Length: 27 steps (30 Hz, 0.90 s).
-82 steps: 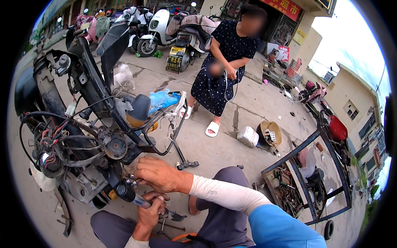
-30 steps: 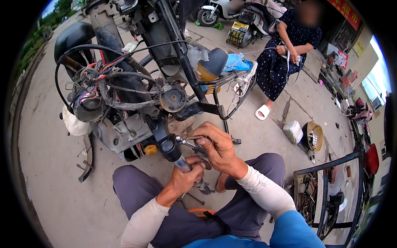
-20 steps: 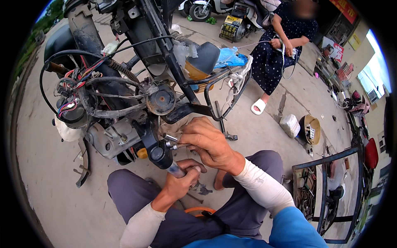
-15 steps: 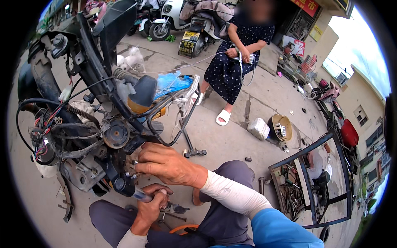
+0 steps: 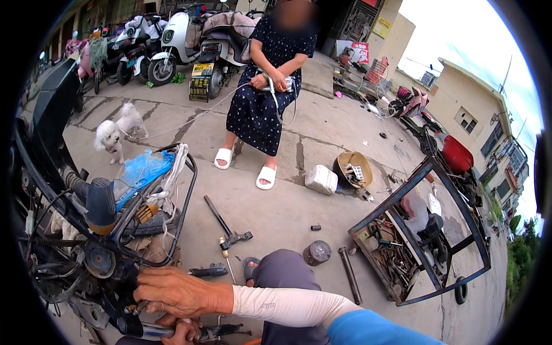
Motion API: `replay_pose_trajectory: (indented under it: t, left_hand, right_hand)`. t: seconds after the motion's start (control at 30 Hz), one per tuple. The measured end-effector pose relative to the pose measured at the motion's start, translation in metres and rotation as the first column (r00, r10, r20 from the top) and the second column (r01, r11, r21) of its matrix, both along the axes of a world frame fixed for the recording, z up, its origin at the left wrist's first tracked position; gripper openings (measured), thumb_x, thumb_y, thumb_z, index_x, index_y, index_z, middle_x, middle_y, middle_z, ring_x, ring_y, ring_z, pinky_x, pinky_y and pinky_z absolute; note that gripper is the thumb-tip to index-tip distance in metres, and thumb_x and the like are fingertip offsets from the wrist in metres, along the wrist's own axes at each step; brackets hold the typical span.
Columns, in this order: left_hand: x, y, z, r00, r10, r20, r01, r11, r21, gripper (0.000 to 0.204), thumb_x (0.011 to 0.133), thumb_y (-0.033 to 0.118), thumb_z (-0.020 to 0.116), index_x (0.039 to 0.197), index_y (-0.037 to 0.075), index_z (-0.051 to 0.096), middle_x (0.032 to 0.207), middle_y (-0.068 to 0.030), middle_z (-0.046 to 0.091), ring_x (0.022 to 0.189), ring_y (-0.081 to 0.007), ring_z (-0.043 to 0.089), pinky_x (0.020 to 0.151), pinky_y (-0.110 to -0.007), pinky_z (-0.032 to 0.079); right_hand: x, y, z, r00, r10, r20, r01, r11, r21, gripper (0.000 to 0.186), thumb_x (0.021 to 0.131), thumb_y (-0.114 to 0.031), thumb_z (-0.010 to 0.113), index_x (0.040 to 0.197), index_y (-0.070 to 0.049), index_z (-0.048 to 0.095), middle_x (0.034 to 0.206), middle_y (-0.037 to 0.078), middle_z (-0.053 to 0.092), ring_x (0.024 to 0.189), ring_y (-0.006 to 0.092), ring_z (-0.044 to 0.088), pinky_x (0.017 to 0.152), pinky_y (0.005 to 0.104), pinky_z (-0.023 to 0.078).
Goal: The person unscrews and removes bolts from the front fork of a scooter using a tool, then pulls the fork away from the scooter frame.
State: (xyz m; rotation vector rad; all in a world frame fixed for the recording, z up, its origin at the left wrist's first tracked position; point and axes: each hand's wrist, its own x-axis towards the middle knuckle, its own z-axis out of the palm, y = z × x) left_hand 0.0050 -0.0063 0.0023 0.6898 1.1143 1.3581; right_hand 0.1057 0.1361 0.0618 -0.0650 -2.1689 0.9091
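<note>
A stripped motorbike frame with black tubes and loose wiring stands close on my left. My right hand, in a white sleeve, reaches across to its lower clamp. Its fingers are bent and pressed together at the clamp; what they pinch is too small and shaded to name. Just below, my left hand wraps round a shiny fork tube that runs up into the clamp. Part of that hand is hidden under my right wrist. A dark metal tool lies beside the left hand.
A hammer and a long steel tube lie on the ground, near a round tin. Rightward stands a metal-framed tool box. Ahead, a seated person holds a leash to a white dog; a tan basin is nearby.
My view has swung to the right, so the motorbike frame sits further left and lower. The dog now shows fully and faces this way. Both hands stay at the fork clamp.
</note>
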Motion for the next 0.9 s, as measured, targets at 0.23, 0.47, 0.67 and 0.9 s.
replay_pose_trajectory:
  t: [0.23, 0.47, 0.67, 0.9]
  left_hand:
    - [-0.012, -0.009, -0.017, 0.999, 0.010, -0.036, -0.009, 1.000, 0.013, 0.024, 0.091, 0.011, 0.053, 0.069, 0.005, 0.047, 0.054, -0.0006, 0.037, 0.048, -0.0119, 0.035, 0.052, -0.028, 0.038]
    - [-0.007, -0.006, -0.003, 0.998, 0.062, -0.010, -0.063, 0.994, -0.084, 0.023, 0.091, 0.011, 0.053, 0.070, 0.003, 0.050, 0.054, -0.0004, 0.037, 0.049, -0.0127, 0.037, 0.055, -0.028, 0.040]
    - [-0.009, -0.006, -0.005, 0.998, 0.035, -0.046, -0.039, 0.996, -0.083, 0.025, 0.090, 0.010, 0.052, 0.066, 0.005, 0.047, 0.054, -0.0010, 0.038, 0.048, -0.0132, 0.038, 0.056, -0.029, 0.041]
    - [-0.011, -0.007, -0.014, 0.987, -0.010, -0.163, 0.021, 0.998, 0.066, 0.028, 0.089, 0.008, 0.051, 0.061, 0.007, 0.044, 0.053, -0.0015, 0.036, 0.047, -0.0140, 0.037, 0.059, -0.032, 0.043]
  right_hand:
    - [-0.016, -0.008, -0.009, 0.996, -0.019, -0.090, 0.015, 0.999, -0.050, 0.029, 0.084, -0.029, 0.062, 0.093, -0.005, 0.048, 0.083, 0.013, 0.048, 0.082, 0.0348, 0.052, 0.072, 0.0446, 0.042]
    - [-0.019, -0.004, -0.016, 0.991, -0.039, -0.126, 0.039, 0.999, -0.003, 0.029, 0.083, -0.027, 0.061, 0.094, -0.004, 0.047, 0.084, 0.014, 0.047, 0.083, 0.0362, 0.051, 0.071, 0.0451, 0.041]
    - [-0.018, -0.006, -0.020, 0.990, -0.062, -0.128, 0.065, 0.998, 0.014, 0.029, 0.083, -0.024, 0.062, 0.097, -0.004, 0.047, 0.086, 0.014, 0.047, 0.083, 0.0357, 0.051, 0.072, 0.0453, 0.041]
    - [-0.014, -0.007, -0.005, 0.976, -0.088, -0.200, 0.100, 0.994, 0.049, 0.017, 0.088, -0.020, 0.060, 0.097, -0.007, 0.056, 0.084, 0.015, 0.053, 0.076, 0.0352, 0.056, 0.066, 0.0445, 0.046]
